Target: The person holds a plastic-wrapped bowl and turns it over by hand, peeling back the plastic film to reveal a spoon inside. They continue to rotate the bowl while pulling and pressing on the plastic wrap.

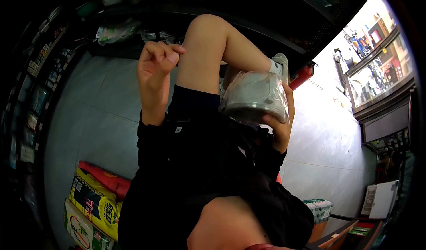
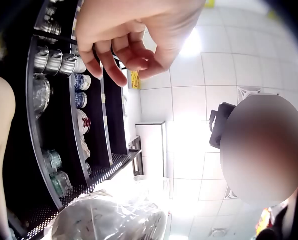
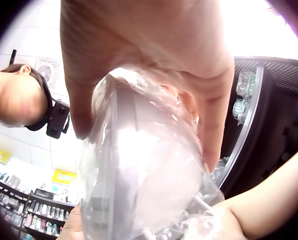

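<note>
Head view, floor: grey tiles (image 1: 102, 90), dark shelf (image 1: 266, 6) with goods past the legs.
Obstacle: bent leg (image 1: 199, 55), partly behind wrapped container (image 1: 253, 92).
Bags: red bag (image 1: 108, 179), yellow bag (image 1: 104, 208), lower left on floor.
Bag print: pink and dark characters on yellow, too small to read surely.
Container: clear film, in front of torso; silvery rim toward body, long axis roughly crosswise.
Right hand (image 1: 282, 131): thumb and fingers gripping container's right end.
Left hand (image 1: 157, 68): empty, fingers loosely bent, apart from container.
</note>
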`<state>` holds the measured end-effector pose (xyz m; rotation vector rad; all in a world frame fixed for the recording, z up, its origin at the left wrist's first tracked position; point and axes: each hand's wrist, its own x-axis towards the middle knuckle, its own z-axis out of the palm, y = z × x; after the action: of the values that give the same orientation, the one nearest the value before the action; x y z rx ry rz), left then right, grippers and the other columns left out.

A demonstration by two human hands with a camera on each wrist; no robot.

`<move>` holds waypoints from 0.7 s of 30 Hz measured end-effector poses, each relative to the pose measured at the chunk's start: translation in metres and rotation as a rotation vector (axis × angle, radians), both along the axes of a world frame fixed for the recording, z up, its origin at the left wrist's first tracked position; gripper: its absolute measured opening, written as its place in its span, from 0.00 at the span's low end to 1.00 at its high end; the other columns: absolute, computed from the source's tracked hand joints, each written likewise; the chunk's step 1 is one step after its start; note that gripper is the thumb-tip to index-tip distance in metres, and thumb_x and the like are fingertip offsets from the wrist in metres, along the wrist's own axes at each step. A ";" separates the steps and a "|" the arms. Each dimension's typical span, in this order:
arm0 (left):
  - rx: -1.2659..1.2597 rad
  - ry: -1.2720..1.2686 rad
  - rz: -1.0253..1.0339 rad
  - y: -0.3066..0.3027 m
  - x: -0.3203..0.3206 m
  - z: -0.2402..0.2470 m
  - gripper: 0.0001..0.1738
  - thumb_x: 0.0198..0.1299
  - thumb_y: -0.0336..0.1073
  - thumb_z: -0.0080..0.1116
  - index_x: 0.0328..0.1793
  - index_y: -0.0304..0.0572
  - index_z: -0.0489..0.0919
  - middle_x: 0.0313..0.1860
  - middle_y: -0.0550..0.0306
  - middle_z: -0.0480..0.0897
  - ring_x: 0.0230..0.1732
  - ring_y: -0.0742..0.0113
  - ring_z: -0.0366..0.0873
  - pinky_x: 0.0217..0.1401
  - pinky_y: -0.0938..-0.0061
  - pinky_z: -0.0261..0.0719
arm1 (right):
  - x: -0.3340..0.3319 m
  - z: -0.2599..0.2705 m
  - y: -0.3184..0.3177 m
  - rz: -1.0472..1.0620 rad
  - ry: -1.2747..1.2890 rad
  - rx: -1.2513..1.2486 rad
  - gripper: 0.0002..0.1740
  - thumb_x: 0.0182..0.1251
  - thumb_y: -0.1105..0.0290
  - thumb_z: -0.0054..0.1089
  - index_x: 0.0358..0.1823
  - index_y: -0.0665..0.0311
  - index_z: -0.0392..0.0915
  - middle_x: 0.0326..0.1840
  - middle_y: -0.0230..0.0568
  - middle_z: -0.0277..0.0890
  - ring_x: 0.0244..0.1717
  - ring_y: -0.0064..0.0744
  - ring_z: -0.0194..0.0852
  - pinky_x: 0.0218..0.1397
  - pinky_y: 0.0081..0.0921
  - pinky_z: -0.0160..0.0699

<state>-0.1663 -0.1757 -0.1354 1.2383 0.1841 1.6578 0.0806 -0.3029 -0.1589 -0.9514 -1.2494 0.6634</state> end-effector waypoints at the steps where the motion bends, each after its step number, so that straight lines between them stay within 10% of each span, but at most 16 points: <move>1: 0.002 -0.003 -0.001 0.000 -0.002 0.001 0.11 0.53 0.26 0.58 0.29 0.48 0.66 0.25 0.63 0.71 0.48 0.60 0.77 0.65 0.59 0.64 | -0.001 0.000 -0.002 -0.021 0.004 -0.004 0.50 0.36 0.61 0.75 0.64 0.69 0.63 0.59 0.46 0.69 0.60 0.37 0.68 0.64 0.31 0.64; 8: 0.160 0.057 -0.174 0.002 -0.008 0.003 0.11 0.50 0.27 0.55 0.26 0.49 0.64 0.21 0.64 0.69 0.55 0.49 0.78 0.74 0.52 0.55 | 0.003 0.004 -0.004 -0.038 -0.002 0.030 0.50 0.35 0.61 0.73 0.64 0.70 0.62 0.58 0.46 0.70 0.59 0.36 0.68 0.64 0.30 0.64; 17: 0.061 0.056 -0.087 -0.001 -0.021 0.007 0.15 0.53 0.24 0.55 0.26 0.52 0.62 0.18 0.68 0.64 0.19 0.81 0.63 0.71 0.57 0.62 | 0.002 0.006 -0.002 -0.040 -0.111 0.064 0.48 0.37 0.68 0.74 0.64 0.70 0.62 0.58 0.46 0.70 0.59 0.37 0.69 0.64 0.31 0.65; 21: 0.093 0.085 -0.068 -0.004 -0.020 0.011 0.17 0.53 0.21 0.55 0.26 0.52 0.61 0.17 0.70 0.61 0.19 0.82 0.58 0.68 0.59 0.66 | 0.000 0.008 -0.001 -0.037 -0.125 0.050 0.48 0.37 0.68 0.75 0.64 0.70 0.62 0.58 0.46 0.71 0.60 0.37 0.69 0.64 0.31 0.65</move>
<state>-0.1860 -0.1798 -0.1244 1.3718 0.1168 1.5708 0.0805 -0.3034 -0.1514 -0.9846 -1.3490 0.5485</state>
